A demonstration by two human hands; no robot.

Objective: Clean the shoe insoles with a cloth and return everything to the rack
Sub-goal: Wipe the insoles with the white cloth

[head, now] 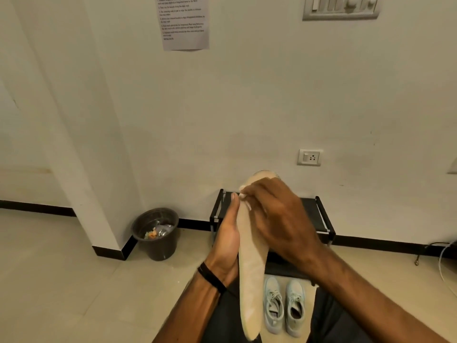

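a: progress first. head view, the only one: one insole (252, 263) is up in front of the person, held lengthwise, toe end far and heel end near. the left hand (228, 240) lies along its left edge with the fingers straight, propping it rather than wrapping it. the right hand (277, 216) is curled over the far end, pinching something pale at its fingertips, near the top of the insole.

b: is that the cloth?

a: i judge so, but only a small scrap shows, so i can't be sure. if it is, wiping is under way, not finished.

b: what's left?

a: by my reading, most of it. the shoes (284, 305) stand on the floor, near side of the rack (319, 219), toes pointing at the person, not on the shelf. the rack's top shelf shows bare where the hands don't hide it. so the insole still has to go back in a shoe, and the shoes back on the rack.

b: counts?

a: one insole seen; a second isn't visible, and i can't tell whether it sits in a shoe. two shoes, one pair. one rack. one dark bin (155, 233) at the left by the wall corner, with litter inside. one printed sheet (184, 21) on the wall, far up.
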